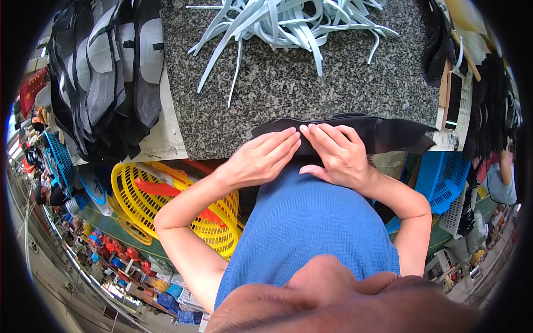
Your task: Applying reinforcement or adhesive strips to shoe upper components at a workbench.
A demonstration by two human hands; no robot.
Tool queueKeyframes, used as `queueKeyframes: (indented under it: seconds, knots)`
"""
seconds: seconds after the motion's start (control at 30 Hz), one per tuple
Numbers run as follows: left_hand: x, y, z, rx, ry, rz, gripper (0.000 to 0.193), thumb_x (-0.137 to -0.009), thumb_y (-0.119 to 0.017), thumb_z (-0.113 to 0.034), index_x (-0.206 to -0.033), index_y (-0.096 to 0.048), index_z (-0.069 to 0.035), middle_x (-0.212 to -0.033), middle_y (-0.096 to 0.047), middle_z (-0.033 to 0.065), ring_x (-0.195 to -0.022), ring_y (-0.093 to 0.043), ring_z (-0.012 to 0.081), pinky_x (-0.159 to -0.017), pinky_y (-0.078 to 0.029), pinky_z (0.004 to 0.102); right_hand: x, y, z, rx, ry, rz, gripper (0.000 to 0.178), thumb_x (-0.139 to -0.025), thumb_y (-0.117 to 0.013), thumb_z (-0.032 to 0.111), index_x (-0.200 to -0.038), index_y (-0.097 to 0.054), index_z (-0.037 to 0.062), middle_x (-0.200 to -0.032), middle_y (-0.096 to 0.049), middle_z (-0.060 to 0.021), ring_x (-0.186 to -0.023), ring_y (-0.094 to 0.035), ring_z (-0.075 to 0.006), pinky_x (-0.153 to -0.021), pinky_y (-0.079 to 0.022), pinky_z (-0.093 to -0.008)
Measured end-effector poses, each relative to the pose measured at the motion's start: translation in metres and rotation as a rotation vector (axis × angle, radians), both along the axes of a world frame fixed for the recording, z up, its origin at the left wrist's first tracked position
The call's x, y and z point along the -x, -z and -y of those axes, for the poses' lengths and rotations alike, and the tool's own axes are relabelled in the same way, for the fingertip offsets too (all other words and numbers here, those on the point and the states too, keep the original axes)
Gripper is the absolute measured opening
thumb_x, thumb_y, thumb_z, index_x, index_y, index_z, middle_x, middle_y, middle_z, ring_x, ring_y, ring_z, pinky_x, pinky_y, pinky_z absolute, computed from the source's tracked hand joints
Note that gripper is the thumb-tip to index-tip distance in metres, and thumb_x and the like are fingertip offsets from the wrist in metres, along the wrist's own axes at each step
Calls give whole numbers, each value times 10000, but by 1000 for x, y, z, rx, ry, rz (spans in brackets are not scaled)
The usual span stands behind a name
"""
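A long black strip of shoe-upper-like material [400, 135] lies along the near edge of the speckled stone tabletop [222, 119]. From the left, my left hand [265, 158] rests on it, fingers stretched out side by side; the thumb is hidden. My right hand [337, 151] presses its fingertips onto the strip close beside the left ones. Its thumb sticks out apart, over the blue knit top [316, 222]. Both sets of fingertips nearly meet at the middle of the strip. Its right end stretches past my right hand, while my hands cover part of its near edge.
Pale blue flat laces [277, 22] lie heaped at the far side. Black and grey cut pieces [111, 72] are stacked at left. A phone [453, 100] lies at right. Below the table are a yellow basket [125, 194] and a blue crate [444, 183].
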State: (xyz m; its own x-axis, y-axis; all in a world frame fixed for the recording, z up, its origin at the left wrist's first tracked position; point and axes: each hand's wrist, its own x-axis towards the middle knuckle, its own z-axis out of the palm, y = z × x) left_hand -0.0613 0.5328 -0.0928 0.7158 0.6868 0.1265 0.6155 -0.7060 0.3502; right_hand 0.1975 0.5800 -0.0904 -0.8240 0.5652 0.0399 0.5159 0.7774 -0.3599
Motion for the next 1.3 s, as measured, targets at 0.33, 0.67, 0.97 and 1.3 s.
queueKeyframes:
  seconds: [0.33, 0.67, 0.97, 1.3]
  knots:
    - [-96, 18, -1, -53, -129, 4, 525, -920, -616, -231, -1359, -603, 58, -1533, -529, 280, -1437, -521, 363, -1213, -409, 439, -64, -22, -8, -157, -48, -392, 154, -764, -792, 157, -754, -649, 100, -881, -664, -29, -821, -666, -203, -756, -517, -357]
    - [-142, -16, -37, 33, -373, 131, 673, -873, -777, -566, -1157, -609, 21, -1133, -668, 133, -1004, -679, 279, -781, -575, 346, -124, -21, -41, -87, 320, -134, 324, -790, -838, 170, -1052, -700, 39, -1090, -662, -104, -999, -628, -322, -834, -506, -428]
    - [-172, -13, -48, -7, -650, -10, 144, -937, -672, -180, -979, -606, -59, -897, -635, 101, -782, -682, 283, -624, -568, 398, -123, -5, -52, 19, 295, -140, 175, -830, -781, 86, -962, -668, 69, -1004, -625, -89, -974, -599, -303, -840, -478, -415]
    - [-154, -22, -84, 144, -586, -33, 108, -995, -562, -61, -1098, -535, -44, -798, -705, 189, -725, -717, 396, -623, -544, 504, -120, -1, -63, 59, 320, -364, 178, -874, -766, 14, -1020, -667, 40, -930, -698, -87, -872, -696, -290, -801, -546, -397]
